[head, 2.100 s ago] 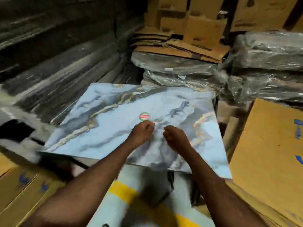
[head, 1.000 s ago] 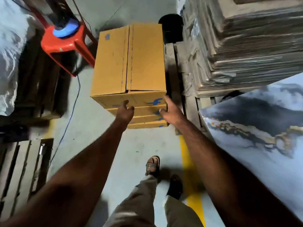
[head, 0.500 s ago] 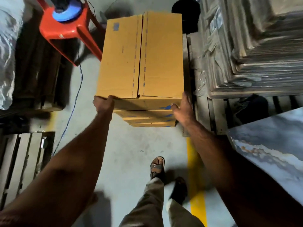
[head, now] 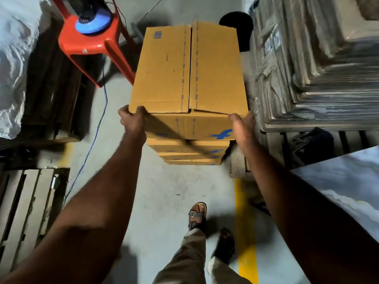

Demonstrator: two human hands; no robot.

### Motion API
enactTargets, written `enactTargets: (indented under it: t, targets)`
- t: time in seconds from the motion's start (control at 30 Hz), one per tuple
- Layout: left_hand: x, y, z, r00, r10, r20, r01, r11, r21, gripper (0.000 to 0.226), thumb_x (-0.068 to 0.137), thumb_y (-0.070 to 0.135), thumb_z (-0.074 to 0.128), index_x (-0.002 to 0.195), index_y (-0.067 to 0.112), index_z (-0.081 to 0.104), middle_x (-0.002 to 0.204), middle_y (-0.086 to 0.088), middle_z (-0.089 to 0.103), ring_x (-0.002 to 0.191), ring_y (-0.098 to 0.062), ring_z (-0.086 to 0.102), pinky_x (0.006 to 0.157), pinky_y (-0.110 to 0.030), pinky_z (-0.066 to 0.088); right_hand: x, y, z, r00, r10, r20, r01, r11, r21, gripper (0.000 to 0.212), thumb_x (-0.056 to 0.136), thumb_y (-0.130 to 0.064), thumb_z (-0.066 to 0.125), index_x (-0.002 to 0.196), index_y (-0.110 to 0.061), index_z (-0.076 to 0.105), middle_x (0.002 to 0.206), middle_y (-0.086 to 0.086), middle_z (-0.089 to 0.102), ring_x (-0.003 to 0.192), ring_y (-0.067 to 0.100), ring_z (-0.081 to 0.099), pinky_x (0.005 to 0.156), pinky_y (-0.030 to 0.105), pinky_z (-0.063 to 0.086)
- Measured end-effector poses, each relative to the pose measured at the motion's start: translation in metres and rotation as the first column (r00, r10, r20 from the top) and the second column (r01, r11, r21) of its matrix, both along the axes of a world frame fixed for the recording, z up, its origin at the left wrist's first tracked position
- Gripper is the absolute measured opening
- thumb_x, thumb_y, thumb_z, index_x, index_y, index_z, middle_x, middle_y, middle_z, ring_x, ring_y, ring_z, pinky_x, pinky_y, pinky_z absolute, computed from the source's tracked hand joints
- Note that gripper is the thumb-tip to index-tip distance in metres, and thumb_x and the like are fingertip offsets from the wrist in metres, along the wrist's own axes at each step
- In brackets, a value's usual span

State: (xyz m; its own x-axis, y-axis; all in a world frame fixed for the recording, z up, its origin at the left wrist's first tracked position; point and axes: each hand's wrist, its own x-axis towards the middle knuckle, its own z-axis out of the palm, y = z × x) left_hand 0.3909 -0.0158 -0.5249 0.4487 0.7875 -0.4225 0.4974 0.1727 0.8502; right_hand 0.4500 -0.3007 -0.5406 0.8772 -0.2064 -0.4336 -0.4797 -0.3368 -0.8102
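1. Top cardboard box (head: 188, 68): brown, flaps closed with the seam running near to far, and a blue logo on its near face. It sits on a stack of similar boxes (head: 188, 149) on the grey floor, centre of view.
2. Left hand (head: 132, 121): at the box's near-left corner, gripping it with fingertips curled over the top edge.
3. Right hand (head: 243, 128): clasps the near-right corner. The thumb lies against the near face and the fingers go round the right side, mostly hidden.
4. Far left: red plastic stool (head: 88, 44) with a blue round object (head: 93, 25) on its seat. A blue cable (head: 96, 128) trails from there toward the near side.
5. Near left: wooden pallet (head: 22, 201).
6. Right: plastic-wrapped stack of flat cartons (head: 317, 68), just beside the box. A marble-patterned slab (head: 348, 185) lies nearer, at the right edge.
7. Floor: yellow line (head: 244, 232) right of the person's sandalled foot (head: 196, 214).
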Motion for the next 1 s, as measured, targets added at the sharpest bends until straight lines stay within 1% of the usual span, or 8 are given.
enactTargets:
  t: [0.13, 0.27, 0.33, 0.5, 0.67, 0.77, 0.87, 1.0]
  targets:
    - [0.011, -0.003, 0.033, 0.995, 0.002, 0.095, -0.004, 1.0, 0.018, 0.038, 0.087, 0.023, 0.065, 0.114, 0.027, 0.039, 0.121, -0.011, 0.054, 0.105, -0.024, 0.057, 0.09, -0.037, 0.05, 0.009, -0.004, 0.041, 0.994, -0.068, 0.087, 0.062, 0.996, 0.062, 0.056, 0.093, -0.015, 0.059, 0.141, 0.004, 0.036, 0.144, 0.018, 0.041, 0.128, 0.028, 0.045, 0.096, 0.029, 0.039]
    - [-0.005, -0.011, 0.049, 0.986, 0.057, 0.154, -0.053, 0.998, -0.028, 0.042, 0.079, 0.027, 0.067, 0.113, 0.031, 0.042, 0.122, -0.011, 0.055, 0.103, -0.023, 0.058, 0.089, -0.037, 0.051, -0.004, -0.016, 0.072, 0.986, -0.046, 0.162, 0.035, 0.997, 0.069, 0.056, 0.089, -0.018, 0.06, 0.138, -0.001, 0.041, 0.13, 0.009, 0.048, 0.125, 0.027, 0.048, 0.104, 0.036, 0.04]
    - [-0.021, -0.02, 0.058, 0.978, 0.087, 0.187, -0.076, 0.995, -0.067, 0.043, 0.077, 0.027, 0.066, 0.113, 0.032, 0.042, 0.12, -0.009, 0.055, 0.099, -0.021, 0.057, 0.091, -0.04, 0.051, -0.016, -0.026, 0.085, 0.975, -0.039, 0.217, 0.028, 0.998, 0.053, 0.058, 0.086, -0.022, 0.06, 0.139, -0.005, 0.042, 0.131, 0.008, 0.048, 0.123, 0.025, 0.047, 0.107, 0.041, 0.039]
    - [-0.055, -0.048, 0.09, 0.944, 0.124, 0.307, -0.117, 0.992, -0.042, 0.037, 0.07, 0.029, 0.062, 0.103, 0.034, 0.046, 0.112, -0.008, 0.06, 0.094, -0.021, 0.059, 0.081, -0.037, 0.049, -0.061, -0.056, 0.11, 0.954, -0.064, 0.293, 0.033, 0.994, 0.107, 0.06, 0.088, -0.015, 0.06, 0.142, -0.003, 0.037, 0.131, 0.007, 0.045, 0.116, 0.017, 0.048, 0.096, 0.025, 0.041]
    - [-0.093, -0.078, 0.116, 0.915, 0.071, 0.398, -0.081, 0.997, 0.01, 0.028, 0.083, 0.015, 0.06, 0.103, 0.029, 0.046, 0.103, -0.004, 0.056, 0.09, -0.017, 0.056, 0.081, -0.031, 0.047, -0.11, -0.078, 0.129, 0.943, -0.121, 0.309, 0.085, 0.988, 0.128, 0.072, 0.092, -0.017, 0.06, 0.152, -0.004, 0.023, 0.152, 0.014, 0.034, 0.136, 0.024, 0.04, 0.107, 0.022, 0.03]
    - [-0.113, -0.093, 0.133, 0.904, 0.045, 0.424, -0.059, 0.998, 0.022, 0.027, 0.089, 0.011, 0.058, 0.109, 0.023, 0.043, 0.099, 0.0, 0.055, 0.088, -0.012, 0.055, 0.081, -0.028, 0.047, -0.136, -0.091, 0.149, 0.938, -0.134, 0.32, 0.102, 0.988, 0.115, 0.075, 0.093, -0.018, 0.06, 0.154, -0.007, 0.018, 0.155, 0.012, 0.03, 0.138, 0.025, 0.038, 0.107, 0.024, 0.031]
    - [-0.13, -0.106, 0.152, 0.899, 0.019, 0.438, -0.02, 1.0, -0.002, 0.032, 0.085, 0.017, 0.06, 0.112, 0.026, 0.044, 0.107, -0.004, 0.059, 0.095, -0.016, 0.06, 0.09, -0.034, 0.05, -0.166, -0.107, 0.171, 0.923, -0.178, 0.342, 0.15, 0.983, 0.105, 0.072, 0.092, -0.019, 0.06, 0.153, -0.01, 0.023, 0.153, 0.011, 0.033, 0.134, 0.026, 0.042, 0.111, 0.039, 0.039]
    - [-0.136, -0.108, 0.166, 0.909, -0.068, 0.411, 0.071, 0.997, 0.008, 0.046, 0.063, 0.038, 0.063, 0.107, 0.038, 0.047, 0.119, -0.008, 0.061, 0.106, -0.024, 0.062, 0.096, -0.046, 0.053, -0.209, -0.127, 0.196, 0.882, -0.258, 0.395, 0.251, 0.966, 0.07, 0.07, 0.091, -0.02, 0.06, 0.151, -0.01, 0.027, 0.15, 0.012, 0.036, 0.132, 0.03, 0.045, 0.106, 0.042, 0.043]
